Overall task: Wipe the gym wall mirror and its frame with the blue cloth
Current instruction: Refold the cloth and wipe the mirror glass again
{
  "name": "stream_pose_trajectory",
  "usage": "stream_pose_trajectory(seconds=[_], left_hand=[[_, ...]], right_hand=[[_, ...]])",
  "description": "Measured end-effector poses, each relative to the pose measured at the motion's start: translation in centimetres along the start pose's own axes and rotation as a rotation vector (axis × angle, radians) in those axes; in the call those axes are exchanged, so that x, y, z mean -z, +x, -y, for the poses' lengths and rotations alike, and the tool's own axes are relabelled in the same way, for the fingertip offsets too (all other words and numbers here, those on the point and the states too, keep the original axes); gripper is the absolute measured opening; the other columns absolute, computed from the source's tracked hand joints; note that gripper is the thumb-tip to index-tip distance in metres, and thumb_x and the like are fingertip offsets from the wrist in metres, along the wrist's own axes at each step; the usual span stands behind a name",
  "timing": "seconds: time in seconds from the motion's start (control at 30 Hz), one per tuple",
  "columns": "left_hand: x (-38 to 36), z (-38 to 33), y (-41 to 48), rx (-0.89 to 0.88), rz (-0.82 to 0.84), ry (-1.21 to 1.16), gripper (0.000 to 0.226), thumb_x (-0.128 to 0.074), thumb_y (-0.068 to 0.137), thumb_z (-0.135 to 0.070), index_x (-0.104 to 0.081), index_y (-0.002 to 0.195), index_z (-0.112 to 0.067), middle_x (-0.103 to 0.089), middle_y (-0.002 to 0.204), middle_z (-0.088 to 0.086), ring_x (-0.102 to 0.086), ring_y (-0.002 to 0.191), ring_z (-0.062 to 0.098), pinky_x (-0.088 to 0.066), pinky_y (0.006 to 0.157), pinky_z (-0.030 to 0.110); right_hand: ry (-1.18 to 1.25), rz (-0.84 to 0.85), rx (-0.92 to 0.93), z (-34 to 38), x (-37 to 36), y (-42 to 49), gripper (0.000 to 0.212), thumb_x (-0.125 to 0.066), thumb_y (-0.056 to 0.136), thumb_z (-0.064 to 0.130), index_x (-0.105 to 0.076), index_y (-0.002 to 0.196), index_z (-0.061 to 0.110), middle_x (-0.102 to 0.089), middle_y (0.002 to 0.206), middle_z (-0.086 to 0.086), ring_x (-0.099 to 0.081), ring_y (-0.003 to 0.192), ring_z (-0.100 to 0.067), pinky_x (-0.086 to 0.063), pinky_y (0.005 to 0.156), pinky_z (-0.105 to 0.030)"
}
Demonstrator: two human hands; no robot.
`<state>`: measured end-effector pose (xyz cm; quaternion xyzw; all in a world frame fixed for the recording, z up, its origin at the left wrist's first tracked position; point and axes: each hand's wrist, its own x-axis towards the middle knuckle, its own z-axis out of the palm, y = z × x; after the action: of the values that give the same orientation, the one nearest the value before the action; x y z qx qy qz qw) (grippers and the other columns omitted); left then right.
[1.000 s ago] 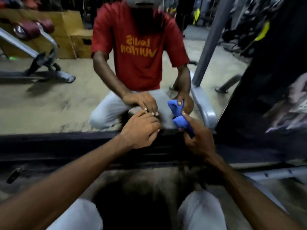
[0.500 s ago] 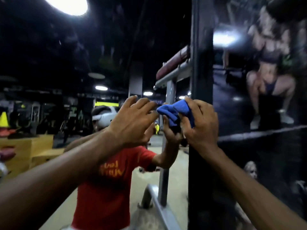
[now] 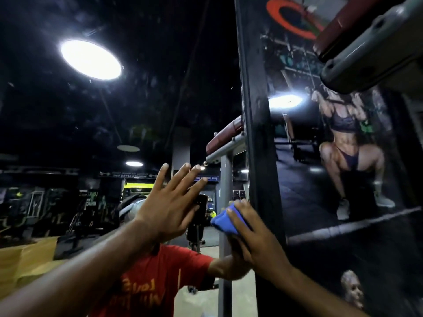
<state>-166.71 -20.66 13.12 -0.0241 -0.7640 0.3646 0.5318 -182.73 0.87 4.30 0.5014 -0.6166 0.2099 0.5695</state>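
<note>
Seeing right grip clamped on the blue cloth, fingers curled over the bunched wad and pushing it onto the mirror glass. Cloth sits at 9 o'clock of the black frame upright, just beside its edge. Left grip is at 9 o'clock of the cloth, near it, fingers straight and spread apart, holding nothing. Palm faces the glass; I can't confirm contact. Reflection shows a red shirt at 6 o'clock and a round ceiling light at 11. Poster is at 3 o'clock of the frame. Padded grey machine arm juts in at 1 o'clock.
</note>
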Motion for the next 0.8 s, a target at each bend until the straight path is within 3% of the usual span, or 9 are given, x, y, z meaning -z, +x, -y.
stream_pose_trajectory(seconds=[0.1, 0.2, 0.33, 0.43, 0.53, 0.6, 0.73, 0.8], left_hand=[[0.0, 0.2, 0.4, 0.004, 0.023, 0.012, 0.068, -0.037, 0.092, -0.052, -0.047, 0.151, -0.019, -0.037, 0.161, 0.013, -0.035, 0.149, 0.033, -0.027, 0.113, 0.069], [-0.2, 0.4, 0.6, -0.009, 0.014, 0.037, 0.068, -0.036, 0.093, -0.054, -0.049, 0.150, -0.019, -0.037, 0.161, 0.013, -0.036, 0.149, 0.033, -0.028, 0.112, 0.068], [-0.3, 0.4, 0.4, -0.001, -0.007, 0.028, 0.067, -0.038, 0.095, -0.054, -0.046, 0.152, -0.021, -0.035, 0.163, 0.011, -0.033, 0.151, 0.030, -0.025, 0.115, 0.067], [0.0, 0.9, 0.5, -0.034, -0.010, 0.018, 0.066, -0.041, 0.093, -0.057, -0.047, 0.151, -0.025, -0.038, 0.161, 0.009, -0.037, 0.148, 0.030, -0.021, 0.117, 0.062], [0.9, 2.8, 1.8, -0.068, -0.006, 0.062, 0.065, -0.043, 0.091, -0.059, -0.049, 0.148, -0.027, -0.040, 0.160, 0.011, -0.039, 0.146, 0.034, -0.020, 0.116, 0.059], [1.7, 4.3, 2.8, -0.050, 0.011, 0.062, 0.063, -0.036, 0.094, -0.061, -0.045, 0.149, -0.031, -0.038, 0.161, 0.013, -0.038, 0.146, 0.036, -0.022, 0.115, 0.063], [1.6, 5.2, 3.2, -0.067, 0.024, 0.085, 0.063, -0.015, 0.101, -0.066, -0.036, 0.152, -0.035, -0.034, 0.163, 0.012, -0.035, 0.148, 0.034, -0.017, 0.116, 0.063], [1.6, 5.2, 3.1, -0.063, 0.010, 0.078, 0.063, -0.016, 0.101, -0.066, -0.037, 0.151, -0.035, -0.034, 0.163, 0.012, -0.035, 0.148, 0.034, -0.014, 0.116, 0.061]], right_hand=[[0.023, -0.094, -0.125, -2.5, 1.3, 7.2, 0.080, -0.068, 0.086, 0.017, -0.030, 0.157, 0.017, -0.022, 0.165, -0.014, -0.011, 0.154, -0.028, -0.020, 0.120, -0.038], [-0.025, -0.187, -0.231, -4.4, 3.4, 15.2, 0.064, -0.060, 0.091, 0.004, -0.041, 0.152, 0.011, -0.029, 0.163, -0.013, -0.013, 0.154, -0.026, -0.021, 0.120, -0.033], [-0.013, -0.213, -0.276, -3.1, 2.7, 15.8, 0.052, -0.049, 0.102, 0.020, -0.038, 0.153, 0.017, -0.030, 0.163, -0.005, -0.016, 0.154, -0.021, -0.020, 0.124, -0.036], [0.010, -0.057, -0.136, -1.4, 1.3, 9.5, 0.059, -0.042, 0.103, 0.035, -0.025, 0.159, 0.023, -0.018, 0.167, -0.002, -0.010, 0.155, -0.018, -0.022, 0.123, -0.040], [-0.018, 0.032, 0.005, -2.6, 1.9, 7.5, 0.065, -0.036, 0.098, 0.043, -0.030, 0.157, 0.019, -0.021, 0.166, -0.005, -0.013, 0.154, -0.021, -0.031, 0.117, -0.042], [-0.040, -0.025, -0.037, -4.2, 3.1, 11.1, 0.067, -0.035, 0.093, 0.041, -0.034, 0.155, 0.015, -0.026, 0.164, -0.008, -0.017, 0.153, -0.024, -0.034, 0.116, -0.042], [-0.014, -0.179, -0.194, -5.8, 4.0, 19.2, 0.057, -0.054, 0.097, 0.008, -0.041, 0.152, 0.015, -0.033, 0.161, -0.007, -0.021, 0.153, -0.023, -0.032, 0.120, -0.045], [0.018, -0.233, -0.265, -4.4, 3.0, 19.4, 0.055, -0.056, 0.100, 0.013, -0.040, 0.152, 0.017, -0.032, 0.162, -0.005, -0.021, 0.153, -0.021, -0.028, 0.122, -0.042]])
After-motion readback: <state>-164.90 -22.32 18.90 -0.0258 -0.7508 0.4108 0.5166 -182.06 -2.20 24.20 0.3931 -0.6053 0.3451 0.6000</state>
